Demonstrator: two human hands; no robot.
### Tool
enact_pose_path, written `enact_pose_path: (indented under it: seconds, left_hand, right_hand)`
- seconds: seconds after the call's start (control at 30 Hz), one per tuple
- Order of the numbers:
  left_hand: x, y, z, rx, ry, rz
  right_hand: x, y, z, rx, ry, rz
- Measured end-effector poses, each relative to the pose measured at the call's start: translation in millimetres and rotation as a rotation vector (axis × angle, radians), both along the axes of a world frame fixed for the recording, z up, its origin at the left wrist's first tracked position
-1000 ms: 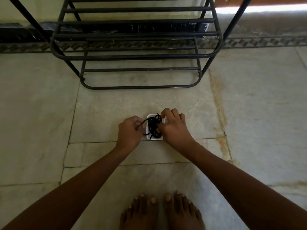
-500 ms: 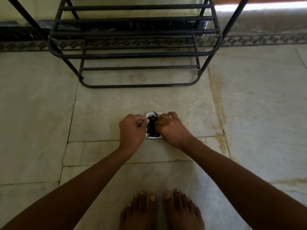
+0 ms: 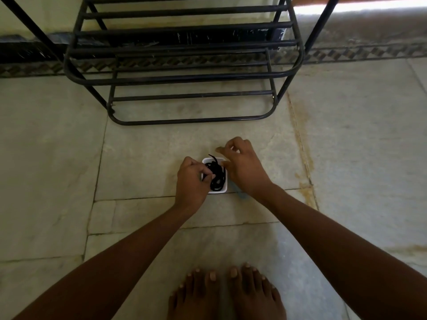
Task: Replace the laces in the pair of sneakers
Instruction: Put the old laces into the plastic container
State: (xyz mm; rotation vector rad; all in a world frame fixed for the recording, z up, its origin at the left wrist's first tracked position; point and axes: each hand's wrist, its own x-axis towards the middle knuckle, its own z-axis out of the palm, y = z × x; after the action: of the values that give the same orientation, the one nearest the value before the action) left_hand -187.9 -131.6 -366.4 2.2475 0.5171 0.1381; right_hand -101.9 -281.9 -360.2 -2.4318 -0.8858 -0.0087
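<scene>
A bundle of black laces (image 3: 217, 175) lies coiled in a small white square container (image 3: 223, 191) on the stone floor. One lace end sticks up at the container's far side. My left hand (image 3: 191, 181) sits at the container's left edge, its curled fingers pinching the laces. My right hand (image 3: 246, 168) hovers over the right edge with fingers loosely curled; I see nothing held in it. No sneakers are in view.
A black metal shoe rack (image 3: 184, 77) stands on the floor just beyond the container, against the wall. My bare feet (image 3: 226, 294) are at the bottom of the view. Pale floor tiles spread to the left and right.
My right hand has let go of the laces and lifted up and to the right. My left hand stays at the bundle, which has settled lower in the container.
</scene>
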Motion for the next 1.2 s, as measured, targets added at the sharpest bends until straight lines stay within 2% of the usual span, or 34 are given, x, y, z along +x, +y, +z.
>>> enact_pose_path:
  seconds: [0.17,0.33,0.47,0.7,0.83,0.97,1.2]
  left_hand:
    - [-7.1,1.3,-2.5,0.033,-0.068,-0.047]
    - [-15.8,4.9,-6.4,0.187,-0.111,-0.146]
    - [-21.8,6.2,-11.5,0.256,-0.12,-0.223]
    - [-20.5,5.1,-7.7,0.079,-0.108,-0.05]
    - [-19.6,5.5,-6.2,0.062,-0.112,-0.033]
    - [-25.5,4.0,2.5,0.053,-0.146,-0.013]
    - [-31.2,8.4,-1.0,-0.038,-0.176,-0.066]
  right_hand:
    - [18.6,10.1,5.7,-0.025,0.127,0.162]
    - [18.9,16.4,5.8,-0.039,0.207,0.203]
    - [15.0,16.4,0.3,-0.044,0.176,0.22]
    - [20.0,9.8,-0.4,-0.146,-0.036,0.321]
    - [19.3,10.7,1.9,-0.317,-0.137,0.432]
    - [15.6,17.0,9.1,-0.492,-0.138,0.442]
    - [16.0,13.2,15.0,-0.489,0.03,0.443]
